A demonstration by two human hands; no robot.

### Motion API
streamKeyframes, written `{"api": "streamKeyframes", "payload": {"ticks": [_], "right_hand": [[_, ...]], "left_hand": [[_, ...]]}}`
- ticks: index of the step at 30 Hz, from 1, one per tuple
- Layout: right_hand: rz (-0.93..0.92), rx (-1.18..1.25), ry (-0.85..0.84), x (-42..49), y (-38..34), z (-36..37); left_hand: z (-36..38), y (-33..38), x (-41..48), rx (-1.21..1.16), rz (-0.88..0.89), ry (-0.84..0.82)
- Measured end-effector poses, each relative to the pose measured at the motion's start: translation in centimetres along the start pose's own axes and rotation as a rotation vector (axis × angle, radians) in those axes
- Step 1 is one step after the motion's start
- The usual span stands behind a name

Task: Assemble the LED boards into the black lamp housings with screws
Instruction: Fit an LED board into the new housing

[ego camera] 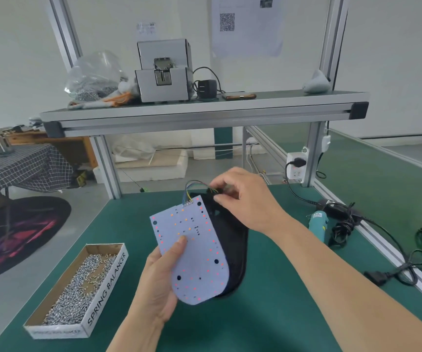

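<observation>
Seating step: left hand (pixel 160 278) is gripping the LED board (pixel 192 250) over the black housing (pixel 232 245); right hand (pixel 240 196) is pinching wires (pixel 194 186) at the housing's far end. Next: aligning holes, fetching screws (pixel 82 278) left of housing.

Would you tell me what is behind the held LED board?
The black lamp housing, of which only the right edge and top show. Its inside is covered by the LED board. The right hand pinches the wires there.
</observation>
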State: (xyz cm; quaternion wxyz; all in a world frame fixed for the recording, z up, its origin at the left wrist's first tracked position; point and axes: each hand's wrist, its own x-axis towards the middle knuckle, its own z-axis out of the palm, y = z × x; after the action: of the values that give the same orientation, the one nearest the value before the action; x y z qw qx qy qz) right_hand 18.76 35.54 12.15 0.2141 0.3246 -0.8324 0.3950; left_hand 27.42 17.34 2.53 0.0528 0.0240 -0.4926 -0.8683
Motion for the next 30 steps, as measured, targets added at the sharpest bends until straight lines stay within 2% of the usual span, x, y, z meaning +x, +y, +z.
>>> {"api": "streamKeyframes", "payload": {"ticks": [3, 7, 10, 13, 15, 17, 18, 20, 23, 25, 30], "right_hand": [[0.084, -0.071, -0.086, -0.9, 0.7, 0.2], [0.030, -0.295, -0.155, -1.6, 0.9, 0.9], [-0.037, -0.364, -0.164, -1.7, 1.1, 1.0], [-0.078, -0.379, -0.098, -1.5, 1.5, 1.0], [0.025, -0.214, -0.086, -1.4, 1.8, 0.7], [0.225, -0.059, -0.205, -0.8, 2.1, -0.2], [0.291, -0.044, -0.295, -0.4, 2.2, -0.6], [0.283, -0.112, -0.417, 0.2, 2.5, -1.0], [0.242, -0.272, -0.394, 0.4, 2.4, -0.5], [0.282, -0.325, -0.344, 0.1, 2.7, 0.0], [0.333, -0.259, -0.268, -0.6, 3.3, 1.2]], "left_hand": [[-0.4, 0.2, -0.3, 0.050, -0.005, -0.008], [-0.2, -0.2, -0.8, 0.115, -0.009, -0.032], [-0.1, -0.5, -1.0, 0.155, -0.001, -0.054], [-0.1, -0.5, -1.1, 0.188, 0.008, -0.105], [-0.3, -0.1, -1.0, 0.221, 0.014, -0.140], [-0.5, 0.3, -0.9, 0.280, 0.013, -0.169], [-0.6, 0.4, -0.9, 0.311, 0.011, -0.182], [-0.7, 0.5, -0.9, 0.359, 0.000, -0.211], [-0.6, 0.4, -1.0, 0.419, -0.015, -0.245], [-0.5, 0.1, -0.9, 0.446, -0.035, -0.270], [-0.1, 0.1, -0.8, 0.474, -0.055, -0.277]]}}
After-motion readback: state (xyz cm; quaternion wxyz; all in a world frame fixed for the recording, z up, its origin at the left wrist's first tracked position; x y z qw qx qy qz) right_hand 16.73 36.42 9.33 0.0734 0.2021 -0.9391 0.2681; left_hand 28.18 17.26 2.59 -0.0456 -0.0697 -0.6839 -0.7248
